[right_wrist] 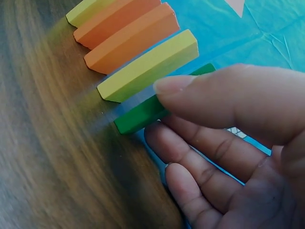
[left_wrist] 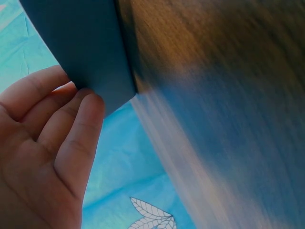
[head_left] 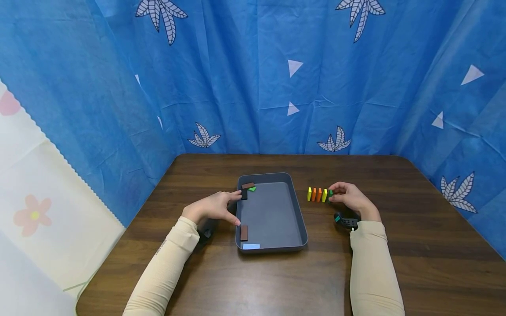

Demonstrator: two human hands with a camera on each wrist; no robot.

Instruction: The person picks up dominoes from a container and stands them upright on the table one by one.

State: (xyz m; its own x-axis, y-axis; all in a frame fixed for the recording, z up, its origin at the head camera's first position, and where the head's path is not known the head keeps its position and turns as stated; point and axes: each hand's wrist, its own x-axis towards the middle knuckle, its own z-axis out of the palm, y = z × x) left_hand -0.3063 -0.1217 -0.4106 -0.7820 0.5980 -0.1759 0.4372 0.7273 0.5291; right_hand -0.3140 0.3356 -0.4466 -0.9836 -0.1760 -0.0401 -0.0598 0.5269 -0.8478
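Observation:
My right hand (head_left: pixel 352 199) pinches a green domino block (right_wrist: pixel 138 117) between thumb and fingers; the block stands on edge at the right end of a row. Beside it in the row stand a yellow block (right_wrist: pixel 147 64), two orange ones (right_wrist: pixel 131 38) and another yellow block (head_left: pixel 309 194). My left hand (head_left: pixel 215 206) is at the left side of a grey tray (head_left: pixel 276 215), thumb and forefinger spread along the rim. In the left wrist view its fingertips touch the tray's outer wall (left_wrist: pixel 81 38).
Inside the tray, a brown block (head_left: pixel 248 185), a green block (head_left: pixel 251 189) and a black block (head_left: pixel 244 195) lie at the far left. Another brown block (head_left: pixel 243 233) and a light blue block (head_left: pixel 251 246) lie near the front. Blue curtains (head_left: pixel 276 87) hang behind the wooden table (head_left: pixel 284 285).

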